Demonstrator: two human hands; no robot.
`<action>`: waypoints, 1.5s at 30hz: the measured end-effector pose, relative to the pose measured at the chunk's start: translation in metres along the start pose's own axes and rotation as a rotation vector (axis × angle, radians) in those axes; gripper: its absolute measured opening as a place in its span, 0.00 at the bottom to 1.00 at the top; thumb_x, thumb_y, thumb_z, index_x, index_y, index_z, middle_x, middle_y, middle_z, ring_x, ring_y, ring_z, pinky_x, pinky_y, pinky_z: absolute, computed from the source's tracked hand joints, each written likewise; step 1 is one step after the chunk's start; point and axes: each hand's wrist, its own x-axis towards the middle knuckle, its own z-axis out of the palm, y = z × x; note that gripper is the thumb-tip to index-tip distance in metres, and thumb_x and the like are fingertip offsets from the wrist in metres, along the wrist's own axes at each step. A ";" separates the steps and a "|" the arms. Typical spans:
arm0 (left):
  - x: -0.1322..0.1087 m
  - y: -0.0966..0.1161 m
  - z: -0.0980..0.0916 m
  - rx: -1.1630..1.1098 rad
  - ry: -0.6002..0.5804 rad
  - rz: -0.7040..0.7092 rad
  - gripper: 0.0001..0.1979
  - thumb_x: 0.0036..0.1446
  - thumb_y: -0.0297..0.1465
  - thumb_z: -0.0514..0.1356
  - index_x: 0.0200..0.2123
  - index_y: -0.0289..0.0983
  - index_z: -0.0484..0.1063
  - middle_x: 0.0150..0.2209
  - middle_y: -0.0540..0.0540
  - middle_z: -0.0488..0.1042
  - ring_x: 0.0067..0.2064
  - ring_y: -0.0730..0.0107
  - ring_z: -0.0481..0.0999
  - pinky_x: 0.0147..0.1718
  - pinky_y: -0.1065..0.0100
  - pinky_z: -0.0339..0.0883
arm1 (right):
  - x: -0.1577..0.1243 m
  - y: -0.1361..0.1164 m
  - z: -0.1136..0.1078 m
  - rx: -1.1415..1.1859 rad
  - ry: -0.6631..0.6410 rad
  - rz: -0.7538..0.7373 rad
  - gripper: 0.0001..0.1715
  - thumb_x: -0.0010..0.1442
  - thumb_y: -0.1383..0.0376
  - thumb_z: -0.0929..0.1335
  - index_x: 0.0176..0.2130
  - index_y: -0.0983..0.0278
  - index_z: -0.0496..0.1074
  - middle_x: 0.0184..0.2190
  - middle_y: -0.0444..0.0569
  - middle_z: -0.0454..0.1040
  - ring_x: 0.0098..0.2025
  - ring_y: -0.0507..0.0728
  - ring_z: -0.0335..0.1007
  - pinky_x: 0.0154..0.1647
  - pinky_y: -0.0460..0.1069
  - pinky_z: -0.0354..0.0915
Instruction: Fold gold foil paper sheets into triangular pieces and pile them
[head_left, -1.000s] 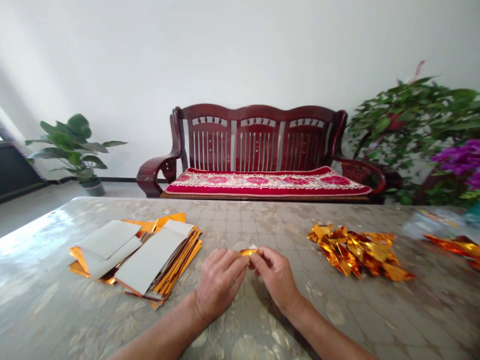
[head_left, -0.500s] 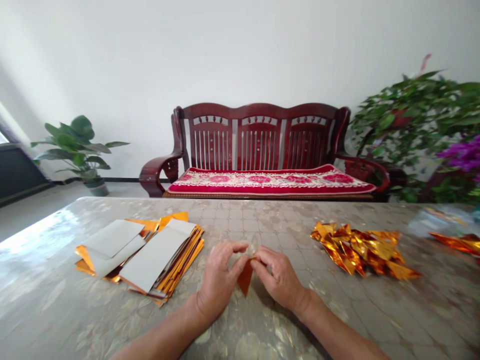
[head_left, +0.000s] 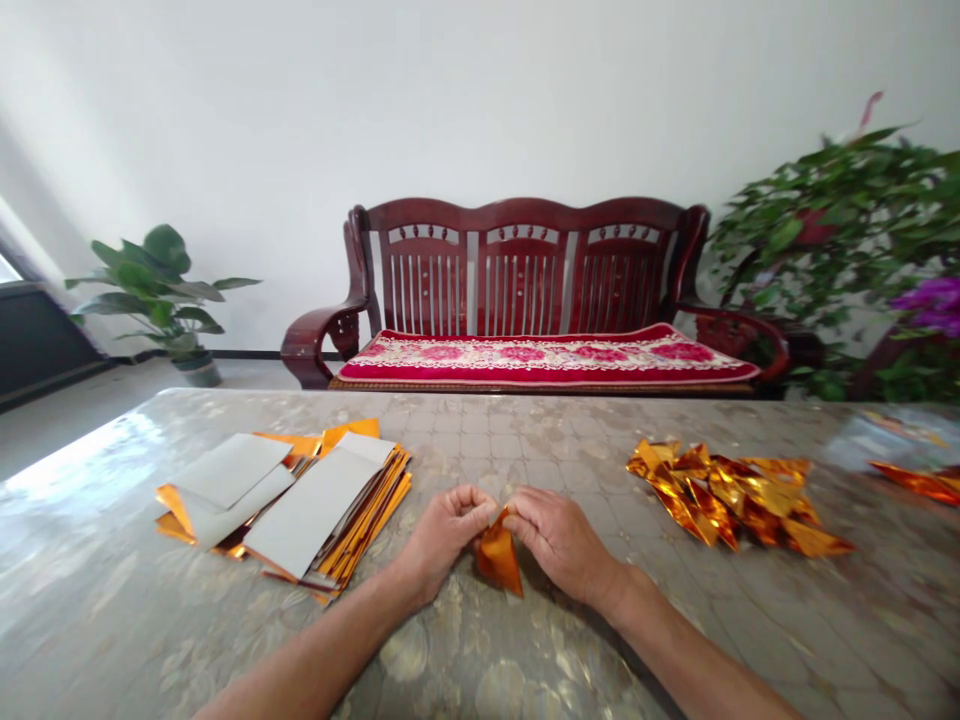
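My left hand [head_left: 442, 538] and my right hand [head_left: 561, 542] meet at the middle of the table [head_left: 480, 640], both pinching one folded gold foil paper [head_left: 498, 556] that hangs down between them as a pointed shape. To the left lies a stack of gold foil sheets [head_left: 300, 505], several of them white side up. On the right sits a pile of folded gold foil pieces [head_left: 731, 492].
More gold foil [head_left: 911, 480] and a clear plastic wrapper [head_left: 877, 440] lie at the table's far right. Behind the table stand a dark red wooden bench [head_left: 525, 295] with a red cushion, a potted plant [head_left: 161, 295] on the left and leafy plants [head_left: 847, 240] on the right.
The gold paper went from a small flat strip held at the fingertips to a larger pointed fold hanging below the hands. Both hands shifted slightly nearer to me.
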 end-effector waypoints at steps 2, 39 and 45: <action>0.001 -0.002 -0.002 -0.013 -0.011 0.004 0.22 0.43 0.46 0.70 0.26 0.33 0.69 0.21 0.54 0.66 0.23 0.81 0.61 0.24 0.76 0.53 | 0.000 -0.001 0.000 -0.017 0.005 -0.001 0.17 0.70 0.60 0.60 0.30 0.61 0.67 0.27 0.43 0.69 0.31 0.52 0.65 0.33 0.46 0.58; 0.002 -0.001 0.004 0.087 0.236 0.270 0.15 0.45 0.31 0.68 0.36 0.34 0.70 0.25 0.53 0.72 0.26 0.77 0.72 0.27 0.76 0.65 | 0.001 0.001 -0.002 0.343 0.095 0.289 0.22 0.70 0.55 0.56 0.35 0.61 0.70 0.30 0.44 0.72 0.34 0.53 0.68 0.35 0.46 0.59; 0.005 0.003 0.001 -0.071 0.365 0.308 0.18 0.43 0.34 0.69 0.38 0.34 0.72 0.27 0.52 0.74 0.29 0.76 0.73 0.29 0.75 0.68 | -0.004 0.005 -0.005 0.474 0.195 0.350 0.18 0.65 0.53 0.63 0.38 0.62 0.73 0.32 0.45 0.75 0.35 0.54 0.69 0.35 0.47 0.63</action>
